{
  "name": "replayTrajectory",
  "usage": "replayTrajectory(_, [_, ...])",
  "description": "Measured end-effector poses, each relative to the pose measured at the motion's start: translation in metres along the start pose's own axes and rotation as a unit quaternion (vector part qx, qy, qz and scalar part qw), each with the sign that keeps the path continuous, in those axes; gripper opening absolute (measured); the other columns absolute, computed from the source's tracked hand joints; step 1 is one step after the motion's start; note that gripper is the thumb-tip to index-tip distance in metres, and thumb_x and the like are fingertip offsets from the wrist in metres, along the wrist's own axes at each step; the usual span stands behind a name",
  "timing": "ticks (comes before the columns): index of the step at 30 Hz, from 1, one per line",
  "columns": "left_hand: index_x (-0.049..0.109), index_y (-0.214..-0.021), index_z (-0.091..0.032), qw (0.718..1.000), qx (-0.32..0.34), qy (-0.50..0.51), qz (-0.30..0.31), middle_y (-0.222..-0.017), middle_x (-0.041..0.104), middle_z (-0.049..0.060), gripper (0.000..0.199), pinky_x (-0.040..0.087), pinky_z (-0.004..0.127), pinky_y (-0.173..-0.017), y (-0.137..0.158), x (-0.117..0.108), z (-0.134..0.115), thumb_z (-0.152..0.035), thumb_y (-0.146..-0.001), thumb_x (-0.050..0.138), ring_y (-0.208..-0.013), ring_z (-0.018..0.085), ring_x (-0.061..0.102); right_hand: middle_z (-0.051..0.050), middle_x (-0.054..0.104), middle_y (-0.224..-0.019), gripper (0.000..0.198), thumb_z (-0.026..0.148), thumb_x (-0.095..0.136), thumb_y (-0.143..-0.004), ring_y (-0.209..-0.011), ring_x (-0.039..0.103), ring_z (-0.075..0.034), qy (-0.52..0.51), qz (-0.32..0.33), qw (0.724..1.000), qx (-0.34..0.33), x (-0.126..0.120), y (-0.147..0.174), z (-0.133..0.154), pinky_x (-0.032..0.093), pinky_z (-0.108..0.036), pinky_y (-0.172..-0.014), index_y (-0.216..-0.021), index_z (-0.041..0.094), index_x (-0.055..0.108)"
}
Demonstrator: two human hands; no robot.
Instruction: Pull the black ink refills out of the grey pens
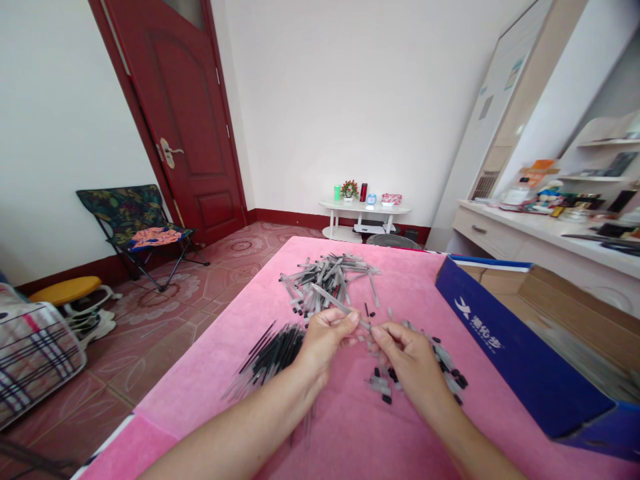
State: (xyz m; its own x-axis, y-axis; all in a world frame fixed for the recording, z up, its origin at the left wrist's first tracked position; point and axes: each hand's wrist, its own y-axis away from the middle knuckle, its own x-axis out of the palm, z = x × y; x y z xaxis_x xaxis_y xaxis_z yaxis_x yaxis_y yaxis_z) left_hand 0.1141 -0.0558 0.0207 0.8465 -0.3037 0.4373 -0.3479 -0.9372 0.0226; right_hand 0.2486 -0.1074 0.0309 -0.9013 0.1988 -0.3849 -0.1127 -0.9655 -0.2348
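A translucent grey pen barrel [330,298] slants over the pink cloth, its tip pointing up and left. My left hand [323,337] pinches it between thumb and fingers. At its lower right end, my right hand [407,350] has its thumb and fingers closed on the same barrel; what lies under those fingertips is hidden. Beyond my hands is a loose heap of pen barrels [327,273]. Dark, thin pen refills [275,353] lie bundled beside my left wrist. Small pen caps [381,387], clear with black parts, are scattered around my right hand.
A blue cardboard box [520,353], open at the top, stands on the right of the pink-covered table [200,400]. Past the table are a low white stand [365,208], a folding chair [133,220] and a red door [180,120]. A cluttered counter [540,217] is at right.
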Motion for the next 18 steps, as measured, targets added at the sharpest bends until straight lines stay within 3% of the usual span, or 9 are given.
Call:
replayTrajectory(2, [0.064, -0.077, -0.011, 1.000, -0.003, 0.000, -0.005, -0.078, 0.066, 0.008, 0.030, 0.042, 0.016, -0.053, 0.0000, -0.0002, -0.0001, -0.036, -0.062, 0.071, -0.061, 0.009, 0.058, 0.000, 0.054, -0.060, 0.021, 0.035, 0.055, -0.073, -0.053, 0.048, -0.011, 0.001, -0.025, 1.000, -0.005, -0.0001, -0.0003, -0.0012, 0.036, -0.021, -0.050, -0.069, 0.015, 0.056])
replayTrajectory(5, [0.064, -0.077, -0.011, 1.000, 0.004, -0.003, -0.007, -0.076, 0.066, 0.007, 0.031, 0.041, 0.016, -0.052, 0.0002, -0.0005, -0.0001, -0.037, -0.062, 0.071, -0.061, 0.009, 0.058, 0.000, 0.057, -0.067, 0.023, 0.035, 0.060, -0.068, -0.054, 0.049, -0.011, -0.024, -0.025, 0.999, 0.000, -0.0006, -0.0011, -0.0014, 0.038, -0.021, -0.051, -0.080, 0.015, 0.056])
replayTrajectory(10, [0.065, -0.073, -0.012, 1.000, 0.008, -0.024, -0.002, -0.069, 0.065, 0.006, 0.031, 0.041, 0.017, -0.053, 0.0007, 0.0002, -0.0007, -0.039, -0.061, 0.070, -0.059, 0.010, 0.057, 0.000, 0.053, -0.056, 0.028, 0.039, 0.049, -0.077, -0.050, 0.047, -0.011, -0.019, -0.004, 1.000, 0.003, -0.0027, -0.0004, 0.0012, 0.036, -0.022, -0.048, -0.064, 0.015, 0.055])
replayTrajectory(14, [0.065, -0.073, -0.011, 1.000, 0.003, -0.023, -0.008, -0.068, 0.064, 0.005, 0.031, 0.040, 0.016, -0.052, 0.0000, 0.0001, -0.0019, -0.039, -0.060, 0.071, -0.058, 0.009, 0.056, -0.001, 0.058, -0.066, 0.023, 0.034, 0.062, -0.066, -0.055, 0.050, -0.011, -0.049, -0.030, 0.998, 0.002, -0.0027, -0.0006, 0.0013, 0.039, -0.022, -0.050, -0.078, 0.015, 0.055])
replayTrajectory(18, [0.065, -0.074, -0.011, 0.999, 0.015, -0.028, -0.004, -0.068, 0.064, 0.006, 0.030, 0.039, 0.016, -0.051, -0.0001, -0.0005, -0.0011, -0.039, -0.062, 0.070, -0.060, 0.010, 0.056, -0.001, 0.056, -0.054, 0.028, 0.040, 0.048, -0.078, -0.046, 0.049, -0.011, -0.036, 0.027, 0.999, 0.027, -0.0022, 0.0002, -0.0019, 0.037, -0.022, -0.046, -0.069, 0.014, 0.057])
